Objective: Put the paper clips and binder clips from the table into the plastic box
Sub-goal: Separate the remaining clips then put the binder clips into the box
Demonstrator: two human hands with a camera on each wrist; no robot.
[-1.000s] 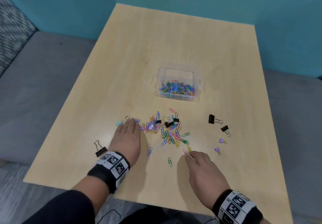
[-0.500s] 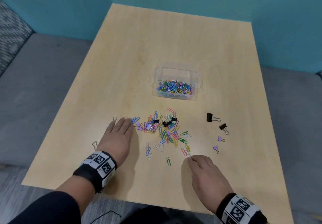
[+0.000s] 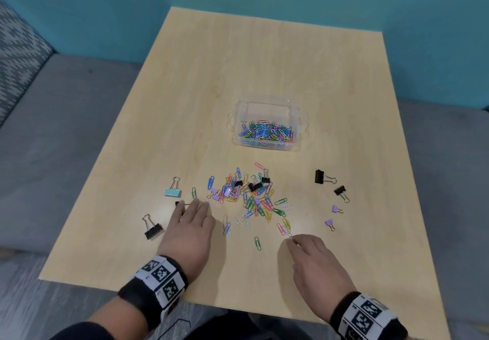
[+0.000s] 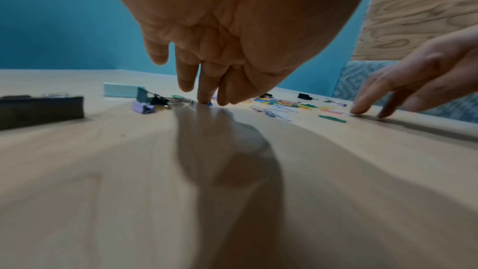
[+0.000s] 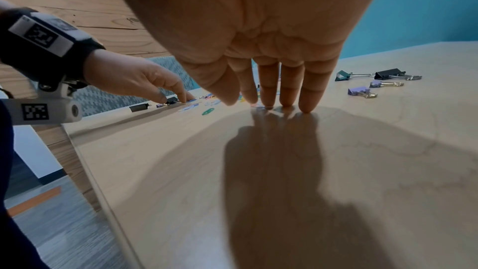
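Note:
A heap of coloured paper clips [image 3: 251, 197] with small black and purple binder clips lies mid-table, in front of the clear plastic box [image 3: 267, 107] that holds many clips. My left hand [image 3: 190, 223] lies flat at the heap's left edge, its straight fingertips [image 4: 204, 97] touching the table on a blue clip. My right hand [image 3: 315, 257] rests at the heap's near right, fingertips [image 5: 287, 101] straight down on the table beside a clip. Neither hand holds anything. A light blue binder clip [image 3: 173, 190] and a black one [image 3: 152, 228] sit to the left.
Two black binder clips [image 3: 321, 177] and two small purple ones [image 3: 336, 208] lie to the right of the heap. A lone green paper clip [image 3: 257, 243] lies between my hands. The wooden table [image 3: 264, 62] has grey seating on both sides and a teal wall behind.
My left hand has slid back toward me and to the right, uncovering the light blue and black binder clips. The right hand has barely moved. The view has tilted slightly.

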